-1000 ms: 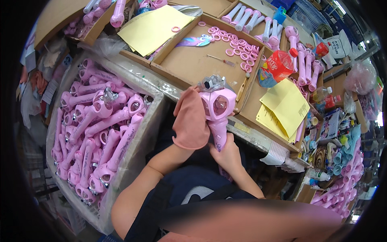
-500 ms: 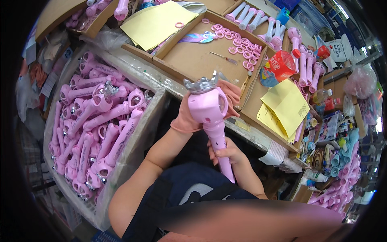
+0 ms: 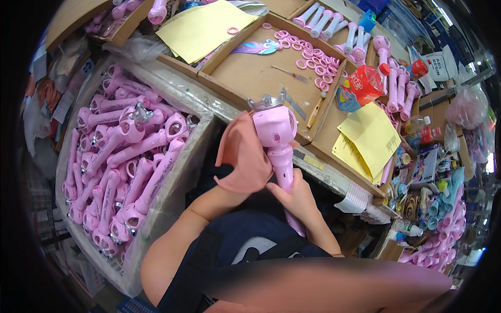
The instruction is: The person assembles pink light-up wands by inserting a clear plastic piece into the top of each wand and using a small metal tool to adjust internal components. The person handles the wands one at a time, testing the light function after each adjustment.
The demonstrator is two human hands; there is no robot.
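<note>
My right hand (image 3: 297, 197) is closed round the handle of a pink toy wand (image 3: 274, 128), held upright in front of me. The wand has a round hollow head with a silver crown (image 3: 267, 101) on top. A salmon-coloured cloth (image 3: 241, 154) covers my left hand and hangs just left of the wand's head and neck. The cloth hides the fingers of that hand, but it is held up by it. The wand's lower end points down toward my lap.
At left, a plastic-lined box (image 3: 203, 151) holds many pink wands (image 3: 125, 130). Ahead, a cardboard tray (image 3: 235, 78) contains pink rings (image 3: 318, 62), a screwdriver (image 3: 289, 74) and a brush (image 3: 314, 112). Yellow papers (image 3: 368, 138) and a red-labelled bottle (image 3: 360, 88) sit to the right.
The cloth and my left hand have come away from behind the wand's head to its left side. The wand has turned and shifted slightly right; my right hand has moved up its handle.
</note>
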